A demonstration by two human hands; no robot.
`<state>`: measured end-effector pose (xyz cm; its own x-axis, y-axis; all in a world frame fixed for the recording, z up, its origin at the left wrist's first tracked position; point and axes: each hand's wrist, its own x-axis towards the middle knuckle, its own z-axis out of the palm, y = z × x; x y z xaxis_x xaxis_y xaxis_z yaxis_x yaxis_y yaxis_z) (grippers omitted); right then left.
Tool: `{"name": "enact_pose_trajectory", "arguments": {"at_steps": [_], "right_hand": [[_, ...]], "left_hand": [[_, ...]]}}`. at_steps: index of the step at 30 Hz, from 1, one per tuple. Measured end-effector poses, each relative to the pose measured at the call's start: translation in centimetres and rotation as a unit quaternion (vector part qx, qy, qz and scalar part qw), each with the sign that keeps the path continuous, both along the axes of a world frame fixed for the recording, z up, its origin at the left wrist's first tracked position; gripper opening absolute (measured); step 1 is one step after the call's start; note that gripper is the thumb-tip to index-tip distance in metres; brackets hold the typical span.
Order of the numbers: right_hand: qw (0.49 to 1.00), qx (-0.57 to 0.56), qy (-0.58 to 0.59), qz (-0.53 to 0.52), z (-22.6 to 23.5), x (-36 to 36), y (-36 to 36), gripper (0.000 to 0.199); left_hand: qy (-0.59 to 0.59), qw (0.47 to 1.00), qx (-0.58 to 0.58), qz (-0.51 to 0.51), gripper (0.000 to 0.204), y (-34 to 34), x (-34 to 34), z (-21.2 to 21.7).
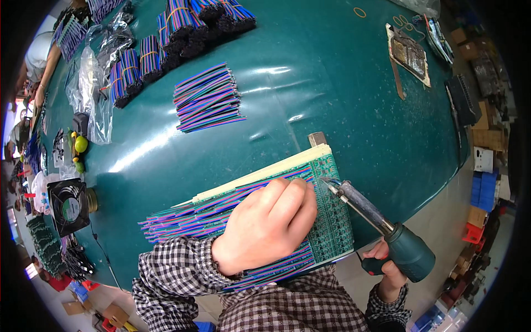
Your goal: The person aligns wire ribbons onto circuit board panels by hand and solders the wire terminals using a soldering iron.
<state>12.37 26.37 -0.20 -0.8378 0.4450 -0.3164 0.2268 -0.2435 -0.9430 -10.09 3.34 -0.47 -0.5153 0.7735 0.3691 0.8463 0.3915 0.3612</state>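
Note:
My left hand (268, 224) lies over a row of thin multicoloured wires (185, 216), its fingers curled and pinched together on a wire beside the board's edge. The pinched end is mostly hidden by the fingers. Those wires run leftward from a green circuit board panel (334, 221) made of many small repeated sections. A pale yellow strip (251, 180) shows along the far edge of the wires and panel. My right hand (391, 271) is wrapped round the green handle of a soldering gun (412, 252), whose metal tip points at the panel, close to the left fingertips.
A loose pile of cut wires (207, 99) lies farther back on the green tabletop (332, 83). Banded wire bundles (180, 27) stand behind it. A small black fan (67, 206) is at the left, and a stained tray (408, 52) at the far right.

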Motion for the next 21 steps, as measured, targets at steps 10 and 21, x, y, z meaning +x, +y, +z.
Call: {"name": "enact_pose_trajectory", "arguments": {"at_steps": [10, 21], "right_hand": [[0.999, -0.025, -0.012, -0.017, 1.3, -0.9, -0.6, 0.078], [1.0, -0.007, -0.016, -0.004, 1.0, -0.6, -0.3, 0.075]], "left_hand": [[0.025, 1.0, -0.004, 0.009, 0.038, 0.0, 0.2, -0.3], [0.044, 0.999, 0.007, 0.011, 0.038, 0.2, 0.2, -0.3]]}}
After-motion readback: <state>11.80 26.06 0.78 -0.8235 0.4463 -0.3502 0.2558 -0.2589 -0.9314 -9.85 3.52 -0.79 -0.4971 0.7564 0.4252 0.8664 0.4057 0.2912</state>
